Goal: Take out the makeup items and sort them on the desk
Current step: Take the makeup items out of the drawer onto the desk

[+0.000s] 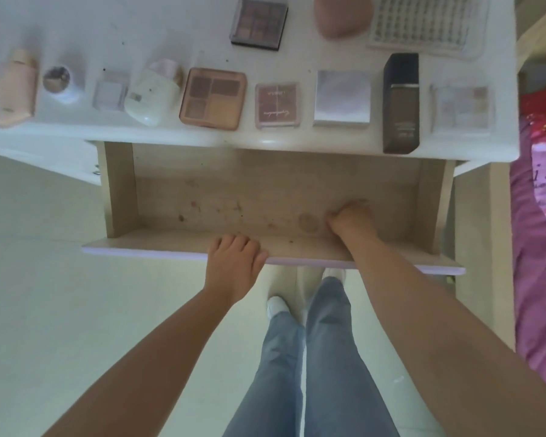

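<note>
The left hand (234,263) is gripping the drawer (183,244) front, fingers curled over its edge. The right hand (350,217) is lying clenched inside; whether it holds anything cannot be told. Makeup is lining the counter (76,26).

Palettes (213,98) on desk (76,33) — drawer (265,197) below.

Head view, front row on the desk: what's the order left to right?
Peach tube → round jar → clear cube → white bottle → four-pan palette → pink compact → silver square compact → dark bottle → clear palette.
</note>
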A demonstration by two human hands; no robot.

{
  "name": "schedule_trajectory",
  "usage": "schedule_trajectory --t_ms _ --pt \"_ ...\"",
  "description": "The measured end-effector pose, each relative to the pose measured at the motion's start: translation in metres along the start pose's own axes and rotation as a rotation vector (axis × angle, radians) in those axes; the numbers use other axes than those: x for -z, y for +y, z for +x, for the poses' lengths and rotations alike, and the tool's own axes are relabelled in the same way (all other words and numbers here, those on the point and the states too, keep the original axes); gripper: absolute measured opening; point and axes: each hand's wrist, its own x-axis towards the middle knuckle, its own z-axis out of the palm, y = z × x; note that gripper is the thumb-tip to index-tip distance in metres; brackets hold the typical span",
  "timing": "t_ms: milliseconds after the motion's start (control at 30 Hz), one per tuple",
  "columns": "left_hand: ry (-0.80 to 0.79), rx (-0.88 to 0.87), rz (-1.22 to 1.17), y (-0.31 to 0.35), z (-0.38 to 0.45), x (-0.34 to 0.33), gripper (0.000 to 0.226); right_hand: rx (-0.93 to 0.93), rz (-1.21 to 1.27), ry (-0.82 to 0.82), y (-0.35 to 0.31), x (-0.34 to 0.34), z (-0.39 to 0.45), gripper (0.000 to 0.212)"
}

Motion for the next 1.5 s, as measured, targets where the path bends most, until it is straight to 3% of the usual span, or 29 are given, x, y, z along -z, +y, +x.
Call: schedule_trajectory --t_ms 167,267,400,533,633,767,967,1200,1367,1500 --pt "-0.154 -0.029 -0.016 -0.001 0.003 0.007 0.041 0.041 0.132 0.003 -0.015 -0.003 -0.015 0.07" --pt "-0.301 0.004 -0.064 0.002 0.004 0.018 0.051 0.175 0.165 -0.071 -0.023 0.011 -0.041 0.055" --pt "-0.418 -0.023 -0.043 -0.005 0.006 0.032 0.039 0.436 0.101 -0.128 -0.038 0.046 -0.087 0.05" --pt "-0.3 -0.014 -0.025 -0.025 0.019 0.066 0.038 0.607 0.147 -0.027 -0.069 0.093 -0.121 0.052" --pt "-0.046 -0.007 -0.136 -0.048 0.043 0.097 0.055 0.717 0.139 0.058 -0.102 0.123 -0.13 0.049" --pt "0.153 -0.008 -0.185 -0.075 0.082 0.132 0.039 0.736 0.09 0.132 -0.143 0.149 -0.111 0.052" --pt "0.133 0.126 -0.161 -0.096 0.139 0.166 0.033 0.627 0.114 0.152 -0.193 0.191 -0.073 0.048" --pt "0.086 0.205 -0.153 -0.126 0.162 0.17 0.024 0.56 -0.049 0.23 -0.24 0.194 -0.046 0.05" --pt "0.045 0.2 -0.087 -0.156 0.174 0.169 0.025 0.629 -0.314 0.401 -0.289 0.171 -0.042 0.049" --pt "0.034 0.113 -0.079 -0.18 0.182 0.17 0.028 0.573 -0.347 0.431 -0.318 0.147 -0.034 0.046"
